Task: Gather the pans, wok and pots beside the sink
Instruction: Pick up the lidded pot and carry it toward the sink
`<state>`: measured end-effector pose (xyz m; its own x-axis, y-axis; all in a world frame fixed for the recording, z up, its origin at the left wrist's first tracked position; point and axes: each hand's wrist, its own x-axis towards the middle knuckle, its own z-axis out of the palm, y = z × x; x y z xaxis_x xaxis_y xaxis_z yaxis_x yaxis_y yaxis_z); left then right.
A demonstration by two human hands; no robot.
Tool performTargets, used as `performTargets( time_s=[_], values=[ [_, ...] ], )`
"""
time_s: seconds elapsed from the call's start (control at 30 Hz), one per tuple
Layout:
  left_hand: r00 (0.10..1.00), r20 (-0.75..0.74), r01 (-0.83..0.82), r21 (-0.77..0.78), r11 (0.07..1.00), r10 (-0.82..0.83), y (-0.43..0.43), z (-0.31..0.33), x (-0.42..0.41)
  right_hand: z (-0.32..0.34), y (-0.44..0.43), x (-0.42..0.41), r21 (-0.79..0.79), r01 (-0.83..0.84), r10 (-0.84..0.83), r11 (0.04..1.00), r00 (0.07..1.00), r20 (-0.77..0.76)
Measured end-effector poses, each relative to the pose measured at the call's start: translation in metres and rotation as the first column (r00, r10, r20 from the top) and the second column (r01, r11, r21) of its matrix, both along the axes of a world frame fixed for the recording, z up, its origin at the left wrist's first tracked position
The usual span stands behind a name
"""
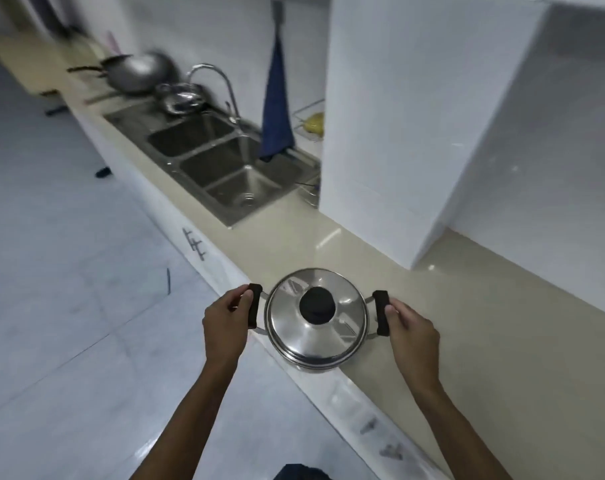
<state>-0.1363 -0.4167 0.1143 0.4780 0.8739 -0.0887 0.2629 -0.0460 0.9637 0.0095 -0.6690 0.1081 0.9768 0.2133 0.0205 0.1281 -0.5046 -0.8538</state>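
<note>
Far left at the back of the counter point(467, 358): wok point(140, 72) with a dark pan point(86, 68) touching its left side, both blurred. Just right, steel pots point(181, 97) bunched at the sink's far end; count unclear. So the gather spot is already part filled. Sink point(221, 164) has two basins, with the tap point(214, 84) behind and a blue towel point(276, 109) hanging at its right end.

Near bottom centre, left hand point(224, 323) grips the pot's left handle point(254, 304), fingers curled round it with the thumb on top. Pot point(316, 320) is steel with the lid point(346, 306) on and a black knob point(317, 305) in the middle. It straddles the counter's front edge, well apart from the sink. Can't tell if the base rests on the counter or is off it. Right hand point(413, 330) holds the right handle point(382, 311), thumb pressed on the grip; the fingers under it are hidden. White cabinet point(415, 116) stands on the counter to the right, behind.

Step, as judged: carrying this last pot toward the others. The next move likely calls for keeping it level so the loose lid doesn't slide, then going along the counter past both basins. It should set down beside the steel pots without knocking them or the wok.
</note>
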Motion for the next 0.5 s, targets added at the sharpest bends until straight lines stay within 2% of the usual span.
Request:
performTargets(
  time_s=[0.23, 0.5],
  values=[
    [0.971, -0.03, -0.237, -0.011, 0.971, 0.237, 0.145, 0.006, -0.061, 0.002, 0.187, -0.01, 0.067, -0.219, 0.221, 0.973, 0.975, -0.034],
    [0.911, -0.086, -0.408, -0.033, 0.912, 0.404, 0.327, -0.007, -0.063, -0.008, 0.418, 0.029, 0.043, -0.37, 0.372, 0.928, 0.926, -0.059]
  ],
)
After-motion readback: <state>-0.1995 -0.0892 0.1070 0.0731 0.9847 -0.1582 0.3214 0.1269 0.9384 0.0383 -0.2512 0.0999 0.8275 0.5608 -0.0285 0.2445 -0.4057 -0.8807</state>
